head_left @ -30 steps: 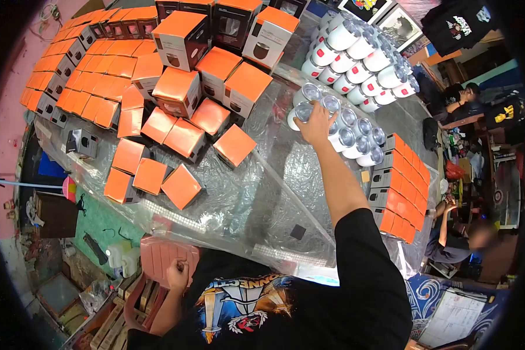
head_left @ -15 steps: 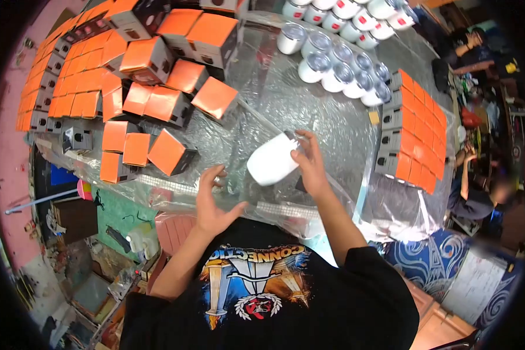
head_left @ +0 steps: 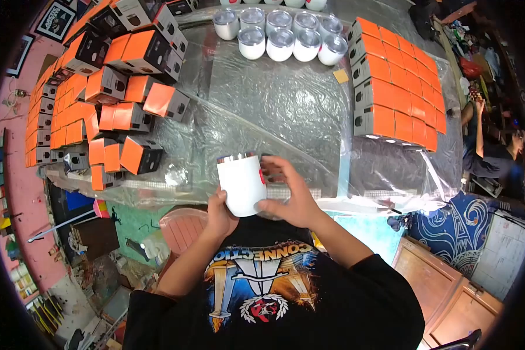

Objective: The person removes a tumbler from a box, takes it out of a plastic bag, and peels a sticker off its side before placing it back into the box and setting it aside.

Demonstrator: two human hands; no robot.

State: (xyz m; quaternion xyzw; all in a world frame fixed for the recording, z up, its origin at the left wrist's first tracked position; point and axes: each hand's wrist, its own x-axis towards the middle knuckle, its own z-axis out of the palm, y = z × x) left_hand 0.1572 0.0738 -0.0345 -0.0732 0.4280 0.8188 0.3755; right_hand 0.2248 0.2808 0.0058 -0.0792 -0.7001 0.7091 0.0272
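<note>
Close in front of my shirt, a white tumbler stands nearly upright between my hands, its metallic rim upward and a red mark on its right side. My left hand is wrapped against the tumbler's lower left side, partly hidden behind it. On the other side, my right hand has its fingers curved apart, with the thumb by the tumbler's lower right and the fingers near the red mark. Beyond them, white tumblers with clear lids stand in rows at the table's far side.
The table is covered in clear plastic. Orange-topped boxes are piled at the left, and more orange-topped boxes form a block at the right. A small yellowish square lies near the lidded tumblers. Another person is at the far right.
The tumbler has come nearer my body and turned from tilted to nearly upright. My left hand, earlier apart and open, now touches it. The view has shifted.
</note>
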